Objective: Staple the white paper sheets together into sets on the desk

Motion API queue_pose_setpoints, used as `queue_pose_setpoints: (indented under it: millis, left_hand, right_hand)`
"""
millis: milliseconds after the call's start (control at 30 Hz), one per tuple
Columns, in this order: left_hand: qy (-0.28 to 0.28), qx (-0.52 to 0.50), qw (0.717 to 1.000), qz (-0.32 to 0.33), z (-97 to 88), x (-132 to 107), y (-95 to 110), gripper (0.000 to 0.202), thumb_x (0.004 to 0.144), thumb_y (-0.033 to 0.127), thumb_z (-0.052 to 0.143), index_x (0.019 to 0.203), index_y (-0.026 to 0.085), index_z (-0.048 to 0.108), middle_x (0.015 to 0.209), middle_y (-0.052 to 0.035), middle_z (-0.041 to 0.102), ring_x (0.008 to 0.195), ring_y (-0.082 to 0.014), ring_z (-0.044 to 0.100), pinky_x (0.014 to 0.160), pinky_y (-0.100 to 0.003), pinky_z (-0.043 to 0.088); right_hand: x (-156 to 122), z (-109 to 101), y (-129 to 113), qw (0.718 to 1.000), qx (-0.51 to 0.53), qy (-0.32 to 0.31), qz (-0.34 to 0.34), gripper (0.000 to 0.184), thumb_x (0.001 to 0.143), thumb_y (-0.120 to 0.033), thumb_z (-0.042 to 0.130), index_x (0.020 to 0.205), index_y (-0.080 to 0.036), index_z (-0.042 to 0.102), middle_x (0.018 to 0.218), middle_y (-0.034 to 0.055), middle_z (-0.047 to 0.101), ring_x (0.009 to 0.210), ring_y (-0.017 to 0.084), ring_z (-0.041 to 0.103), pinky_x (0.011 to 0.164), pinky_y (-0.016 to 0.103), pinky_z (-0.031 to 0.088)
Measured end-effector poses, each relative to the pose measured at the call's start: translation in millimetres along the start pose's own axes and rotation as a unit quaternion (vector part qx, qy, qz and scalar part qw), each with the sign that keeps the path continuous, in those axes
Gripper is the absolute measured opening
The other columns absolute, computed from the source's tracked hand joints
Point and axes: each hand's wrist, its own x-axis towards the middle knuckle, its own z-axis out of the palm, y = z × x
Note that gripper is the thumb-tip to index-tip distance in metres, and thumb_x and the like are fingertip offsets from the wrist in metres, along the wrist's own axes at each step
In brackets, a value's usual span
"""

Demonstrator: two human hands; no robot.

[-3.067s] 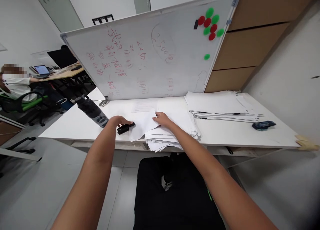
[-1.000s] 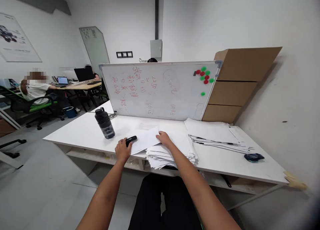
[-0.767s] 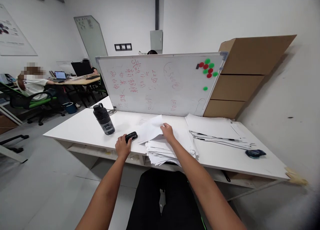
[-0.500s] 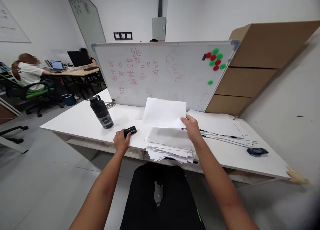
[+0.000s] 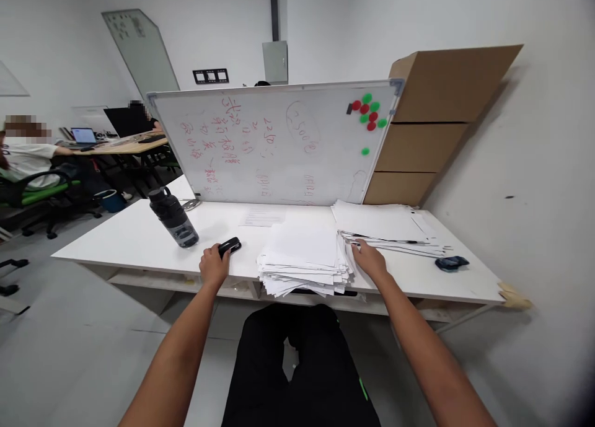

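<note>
Sheets (image 5: 302,244) stacked over the desk's (image 5: 116,244) front edge are judged limp and light, best lifted by corners; white, uneven margins are shown. Whether one is pinched by the right hand (image 5: 370,261) cannot be told. Leftward, a black, rigid-looking stapler (image 5: 231,246) is grasped by the left hand (image 5: 214,268).

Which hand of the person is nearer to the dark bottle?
Left. The left hand is on the black stapler, a little right of the dark bottle and apart from it; the right hand is farther off, beyond the paper stack.
</note>
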Motion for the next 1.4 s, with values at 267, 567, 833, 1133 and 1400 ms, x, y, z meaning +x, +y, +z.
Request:
queue_pose_setpoints:
  millis: [267, 567, 833, 1133, 1400]
  left_hand:
    - [0.066, 0.072, 0.994, -0.043, 4.4, 34.5, 22.3, 0.054, 0.093, 0.033, 0.047, 0.142, 0.011, 0.043, 0.154, -0.0274, 0.033, 0.145, -0.0412, 0.025, 0.109, -0.061, 0.027]
    - [-0.124, -0.033, 0.976, 0.174, 61.3, 84.1, 132.7, 0.055, 0.091, 0.05, 0.051, 0.14, 0.026, 0.051, 0.155, -0.0112, 0.041, 0.146, -0.0338, 0.029, 0.114, -0.049, 0.03]
    - [-0.131, -0.091, 0.982, 0.101, 90.3, 91.8, 143.1, 0.052, 0.088, 0.063, 0.052, 0.126, 0.029, 0.061, 0.145, -0.0091, 0.054, 0.139, -0.033, 0.038, 0.113, -0.055, 0.02]
    - [-0.096, -0.068, 0.993, 0.027, 84.4, 90.6, 154.9, 0.046, 0.092, 0.055, 0.051, 0.124, 0.024, 0.063, 0.128, -0.0116, 0.062, 0.121, -0.0337, 0.045, 0.1, -0.053, 0.027]
    - [-0.08, -0.064, 0.995, 0.002, 84.3, 94.6, 156.4, 0.037, 0.095, 0.045, 0.046, 0.121, 0.024, 0.063, 0.124, -0.0134, 0.063, 0.118, -0.0333, 0.048, 0.097, -0.049, 0.031]
  right_hand:
    - [1.4, 26.3, 21.1, 0.993, -0.057, 0.032, -0.101, 0.034, 0.1, -0.03, 0.036, 0.116, -0.022, 0.066, 0.101, 0.0085, 0.075, 0.09, 0.022, 0.069, 0.07, 0.029, 0.04]
    - [10.3, 32.7, 26.6, 0.995, -0.046, 0.048, -0.08, 0.033, 0.099, -0.031, 0.039, 0.118, -0.024, 0.065, 0.101, 0.0059, 0.076, 0.088, 0.023, 0.07, 0.066, 0.029, 0.039]
    - [9.5, 32.1, 27.1, 0.994, -0.07, 0.048, -0.069, 0.033, 0.099, -0.035, 0.04, 0.117, -0.025, 0.065, 0.09, 0.0044, 0.076, 0.078, 0.022, 0.069, 0.061, 0.029, 0.035]
    - [7.2, 31.0, 24.6, 0.995, -0.071, 0.046, -0.061, 0.034, 0.099, -0.035, 0.04, 0.12, -0.024, 0.065, 0.091, 0.0046, 0.077, 0.079, 0.021, 0.068, 0.06, 0.028, 0.034]
    - [7.7, 31.2, 26.5, 0.994, -0.066, 0.052, -0.07, 0.034, 0.1, -0.036, 0.04, 0.118, -0.024, 0.066, 0.092, 0.0029, 0.077, 0.079, 0.021, 0.069, 0.061, 0.027, 0.036]
